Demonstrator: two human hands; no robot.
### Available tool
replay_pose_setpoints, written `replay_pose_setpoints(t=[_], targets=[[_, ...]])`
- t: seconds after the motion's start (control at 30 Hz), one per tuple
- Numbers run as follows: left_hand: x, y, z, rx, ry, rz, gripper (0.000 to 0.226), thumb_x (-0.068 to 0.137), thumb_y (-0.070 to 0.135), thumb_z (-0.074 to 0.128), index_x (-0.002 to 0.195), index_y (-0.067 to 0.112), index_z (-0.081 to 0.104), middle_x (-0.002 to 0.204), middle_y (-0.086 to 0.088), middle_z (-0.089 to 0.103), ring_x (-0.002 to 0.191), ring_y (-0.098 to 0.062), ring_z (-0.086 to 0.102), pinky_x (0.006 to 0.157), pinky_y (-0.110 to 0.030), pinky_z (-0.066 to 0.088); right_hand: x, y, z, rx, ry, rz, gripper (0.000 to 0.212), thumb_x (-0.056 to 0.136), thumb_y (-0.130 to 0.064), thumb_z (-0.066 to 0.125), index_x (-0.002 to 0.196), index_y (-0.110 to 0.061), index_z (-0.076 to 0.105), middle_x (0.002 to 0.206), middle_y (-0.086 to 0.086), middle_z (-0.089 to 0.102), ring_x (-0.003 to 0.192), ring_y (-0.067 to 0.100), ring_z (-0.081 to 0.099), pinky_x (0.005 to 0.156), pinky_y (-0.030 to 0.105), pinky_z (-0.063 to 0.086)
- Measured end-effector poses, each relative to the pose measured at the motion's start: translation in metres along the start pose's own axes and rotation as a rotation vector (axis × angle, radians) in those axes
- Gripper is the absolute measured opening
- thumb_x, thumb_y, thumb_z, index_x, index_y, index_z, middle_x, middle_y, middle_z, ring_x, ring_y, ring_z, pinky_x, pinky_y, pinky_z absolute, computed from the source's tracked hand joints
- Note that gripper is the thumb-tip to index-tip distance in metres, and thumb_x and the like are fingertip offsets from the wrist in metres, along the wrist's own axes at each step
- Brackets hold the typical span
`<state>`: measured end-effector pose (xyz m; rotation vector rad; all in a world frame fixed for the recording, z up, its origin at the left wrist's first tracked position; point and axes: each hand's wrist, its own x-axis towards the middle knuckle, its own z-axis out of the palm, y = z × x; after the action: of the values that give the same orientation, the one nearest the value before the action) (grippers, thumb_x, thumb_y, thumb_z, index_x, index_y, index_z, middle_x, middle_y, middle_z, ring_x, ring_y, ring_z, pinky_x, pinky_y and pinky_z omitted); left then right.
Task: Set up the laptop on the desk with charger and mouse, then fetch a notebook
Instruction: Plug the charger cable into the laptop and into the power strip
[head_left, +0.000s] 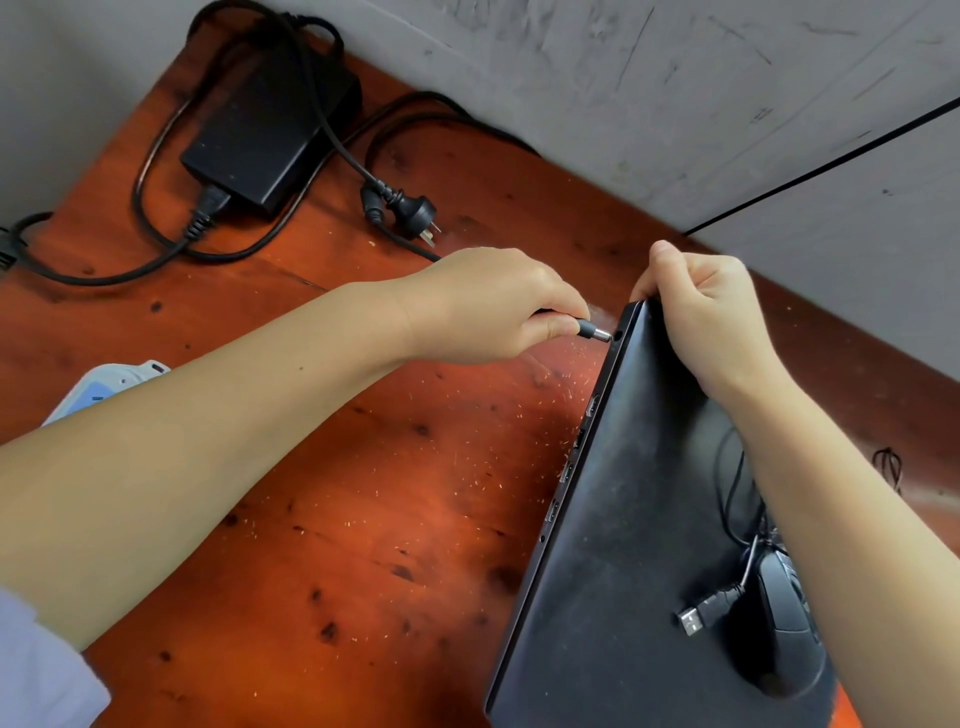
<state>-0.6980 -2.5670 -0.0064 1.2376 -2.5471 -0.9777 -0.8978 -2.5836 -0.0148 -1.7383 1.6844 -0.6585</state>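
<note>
— Where's the plug?

— Pinched in the left hand (488, 306), thumb and fingers closed round its black collar, with the metal tip of the plug (596, 331) sticking out toward the laptop (639, 519). It sits just beside the round port (618, 336) at the far corner of the laptop's edge, apart from it by a sliver.

— And the other hand?

— The right hand (711, 317) is clamped over that same far corner of the closed laptop, fingers curled over the rim right beside the port. Whether the corner is lifted off the desk (363, 493) I can't tell from this angle.

— The rest of the charger?

— Well behind the left hand: the brick (270, 124) lies near the wall (597, 78) in loops of black cable, and the wall plug (415, 215) lies loose on the wood between brick and hand.

— Mouse?

— On the lid, nearer the person than the right-hand grip (half hidden by that forearm). The mouse (784, 629) rests there with its cord coiled, and its USB end (693, 621) lies on the lid to its left, plugged into nothing.
</note>
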Motion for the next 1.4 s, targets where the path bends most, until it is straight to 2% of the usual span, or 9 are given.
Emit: replay_pose_setpoints(t=[0.13, 0.23, 0.37, 0.5, 0.6, 0.7, 0.83, 1.03, 1.4], targets=[[0.002, 0.008, 0.002, 0.111, -0.026, 0.025, 0.032, 0.097, 0.034, 0.036, 0.111, 0.021, 0.062, 0.086, 0.008, 0.054, 0.091, -0.023, 0.058, 0.07, -0.039, 0.048, -0.001, 0.0, 0.001, 0.012, -0.005, -0.011, 0.049, 0.094, -0.029, 0.041, 0.048, -0.023, 0.057, 0.052, 0.003, 0.054, 0.047, 0.002, 0.044, 0.052, 0.011, 0.034], [0.001, 0.007, 0.0, 0.05, 0.009, 0.015, 0.03, 0.097, 0.032, 0.039, 0.114, 0.023, 0.062, 0.084, 0.014, 0.049, 0.092, -0.021, 0.059, 0.074, -0.037, 0.048, -0.001, 0.001, 0.002, 0.013, 0.0, -0.02, 0.048, 0.095, -0.028, 0.042, 0.049, -0.025, 0.057, 0.042, -0.011, 0.05, 0.046, -0.004, 0.047, 0.054, 0.008, 0.034], [-0.003, 0.001, -0.008, -0.044, 0.069, 0.022, 0.027, 0.095, 0.031, 0.044, 0.112, 0.025, 0.064, 0.073, 0.023, 0.044, 0.083, -0.014, 0.054, 0.075, -0.038, 0.048, -0.001, 0.003, 0.003, 0.021, -0.01, -0.022, 0.05, 0.095, -0.029, 0.041, 0.047, -0.025, 0.056, 0.039, -0.013, 0.05, 0.045, -0.004, 0.047, 0.052, 0.008, 0.033], [-0.002, 0.004, -0.006, 0.008, 0.037, 0.022, 0.028, 0.095, 0.033, 0.043, 0.115, 0.028, 0.063, 0.074, 0.018, 0.041, 0.093, -0.021, 0.058, 0.075, -0.035, 0.045, -0.001, 0.003, 0.004, 0.027, -0.006, -0.041, 0.05, 0.094, -0.03, 0.041, 0.047, -0.025, 0.056, 0.046, -0.01, 0.05, 0.046, -0.003, 0.047, 0.053, 0.009, 0.033], [-0.002, 0.003, -0.006, 0.022, 0.028, 0.018, 0.029, 0.095, 0.033, 0.042, 0.116, 0.028, 0.062, 0.072, 0.019, 0.04, 0.091, -0.019, 0.058, 0.07, -0.03, 0.039, -0.001, 0.004, 0.004, 0.029, -0.014, -0.04, 0.05, 0.094, -0.03, 0.04, 0.047, -0.025, 0.055, 0.04, -0.012, 0.05, 0.045, -0.003, 0.046, 0.052, 0.008, 0.032], [-0.003, 0.005, -0.008, 0.052, -0.008, 0.025, 0.029, 0.095, 0.033, 0.042, 0.116, 0.026, 0.062, 0.077, 0.016, 0.044, 0.088, -0.019, 0.058, 0.068, -0.03, 0.041, -0.001, 0.005, 0.004, 0.027, -0.01, -0.04, 0.05, 0.095, -0.03, 0.041, 0.047, -0.025, 0.056, 0.039, -0.016, 0.051, 0.045, -0.004, 0.046, 0.053, 0.008, 0.032], [-0.006, 0.009, -0.012, 0.039, -0.053, -0.002, 0.029, 0.095, 0.033, 0.043, 0.114, 0.026, 0.063, 0.084, 0.009, 0.057, 0.086, -0.024, 0.06, 0.074, -0.042, 0.05, -0.001, 0.005, 0.003, 0.026, -0.001, -0.046, 0.049, 0.095, -0.029, 0.041, 0.048, -0.025, 0.056, 0.04, -0.012, 0.048, 0.045, -0.005, 0.046, 0.053, 0.008, 0.033], [-0.006, 0.011, -0.013, 0.078, -0.069, -0.025, 0.03, 0.096, 0.033, 0.04, 0.113, 0.025, 0.063, 0.088, 0.003, 0.066, 0.084, -0.023, 0.062, 0.072, -0.042, 0.051, -0.002, 0.003, 0.004, 0.011, -0.008, -0.05, 0.048, 0.095, -0.028, 0.041, 0.049, -0.022, 0.056, 0.037, -0.021, 0.048, 0.044, -0.004, 0.046, 0.052, 0.007, 0.032], [-0.004, 0.005, -0.003, -0.024, 0.011, 0.018, 0.028, 0.094, 0.034, 0.043, 0.113, 0.03, 0.063, 0.069, 0.022, 0.045, 0.078, -0.015, 0.054, 0.064, -0.029, 0.039, -0.006, 0.0, -0.004, 0.045, -0.017, -0.018, 0.05, 0.093, -0.033, 0.039, 0.046, -0.023, 0.057, 0.047, -0.009, 0.053, 0.048, 0.001, 0.046, 0.054, 0.017, 0.035]])
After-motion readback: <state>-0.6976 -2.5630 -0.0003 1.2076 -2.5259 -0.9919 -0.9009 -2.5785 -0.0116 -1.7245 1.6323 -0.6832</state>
